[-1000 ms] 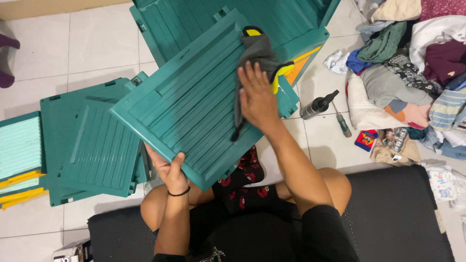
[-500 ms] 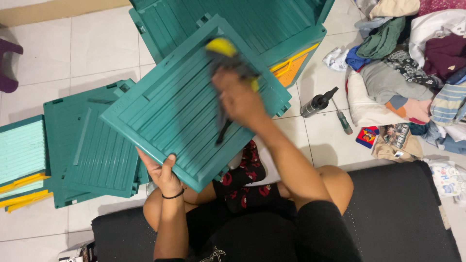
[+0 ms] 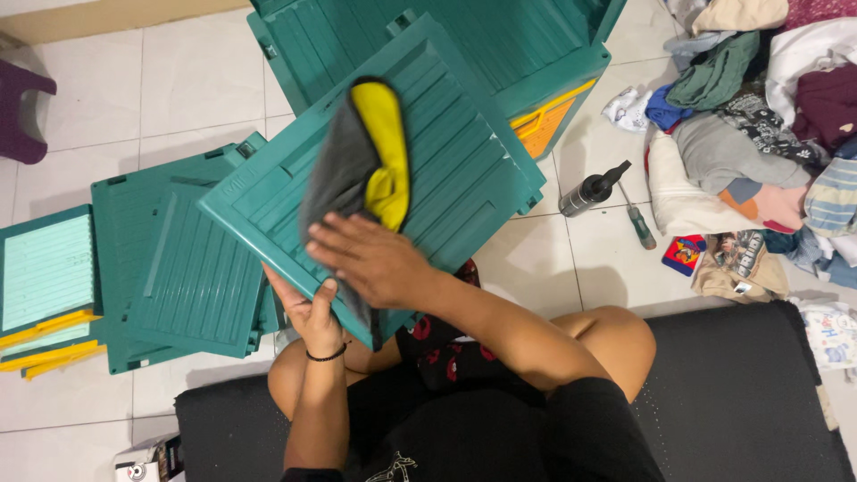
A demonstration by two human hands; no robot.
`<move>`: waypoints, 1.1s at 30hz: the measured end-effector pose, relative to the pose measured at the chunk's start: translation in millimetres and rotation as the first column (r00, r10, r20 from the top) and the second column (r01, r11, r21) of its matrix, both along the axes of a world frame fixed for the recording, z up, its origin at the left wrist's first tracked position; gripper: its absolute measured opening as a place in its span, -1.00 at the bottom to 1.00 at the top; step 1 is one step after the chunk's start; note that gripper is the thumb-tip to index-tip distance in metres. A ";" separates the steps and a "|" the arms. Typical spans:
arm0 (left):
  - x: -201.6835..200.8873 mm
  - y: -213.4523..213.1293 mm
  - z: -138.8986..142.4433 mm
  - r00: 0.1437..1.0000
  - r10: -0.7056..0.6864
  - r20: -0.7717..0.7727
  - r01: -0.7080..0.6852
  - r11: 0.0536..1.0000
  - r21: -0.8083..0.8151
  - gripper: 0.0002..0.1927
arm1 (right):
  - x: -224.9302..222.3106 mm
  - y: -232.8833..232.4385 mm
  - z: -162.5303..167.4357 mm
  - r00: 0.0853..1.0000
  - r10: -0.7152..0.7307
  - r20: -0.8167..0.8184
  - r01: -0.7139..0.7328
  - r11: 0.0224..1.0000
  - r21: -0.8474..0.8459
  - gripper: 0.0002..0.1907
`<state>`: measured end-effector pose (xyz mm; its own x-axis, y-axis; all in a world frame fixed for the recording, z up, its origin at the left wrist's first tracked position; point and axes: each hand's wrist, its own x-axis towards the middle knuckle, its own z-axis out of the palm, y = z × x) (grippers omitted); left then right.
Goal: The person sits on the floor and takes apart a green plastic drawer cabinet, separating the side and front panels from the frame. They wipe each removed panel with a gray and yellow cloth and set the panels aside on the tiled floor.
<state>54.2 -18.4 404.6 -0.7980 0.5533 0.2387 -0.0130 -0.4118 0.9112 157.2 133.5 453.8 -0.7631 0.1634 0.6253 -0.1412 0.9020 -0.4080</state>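
White tiled floor (image 3: 161, 98) w/ clutter: left hand (image 3: 312, 312) grips ribbed teal plastic panel's (image 3: 464, 170) lower edge above lap, right hand (image 3: 379, 263) flat-open pressing grey-yellow cloth (image 3: 361, 165) on it; one-edge hold, panel could tip.

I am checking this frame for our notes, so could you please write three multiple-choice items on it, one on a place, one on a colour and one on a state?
1. Where does the dark spray bottle lie?
A. on the floor tiles, right of the green panel
B. on the black mat
C. in the left hand

2. What colours is the cloth?
A. red and white
B. grey and yellow
C. all blue

3. How is the green panel held?
A. flat on the floor
B. tilted, gripped at its lower edge by the left hand
C. hung on a wall

Answers: 1 A, it rests on tiles beside a screwdriver; 2 B, both colours show under the right hand; 3 B, fingers wrap its edge.
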 end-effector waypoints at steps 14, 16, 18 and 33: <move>-5.3 -10.5 -8.1 0.979 -0.030 -0.200 0.026 0.999 -0.023 0.07 | -44.0 174.7 28.8 0.879 -0.477 -0.008 0.472 0.872 -0.129 -0.43; -4.7 -9.2 -8.6 0.969 -0.031 -0.244 0.020 0.999 -0.047 0.07 | -39.5 161.9 26.0 0.855 -0.518 -0.032 0.507 0.847 -0.160 -0.44; -3.5 -7.4 -8.2 0.975 -0.024 -0.223 0.021 1.000 -0.015 0.07 | -37.6 130.9 23.0 0.925 -0.342 -0.167 0.314 0.933 -0.173 -0.48; -3.1 -9.6 0.9 0.990 -0.065 -0.128 0.066 0.998 0.003 0.06 | 14.2 197.8 0.6 0.852 -0.523 -0.012 0.519 0.847 -0.117 -0.48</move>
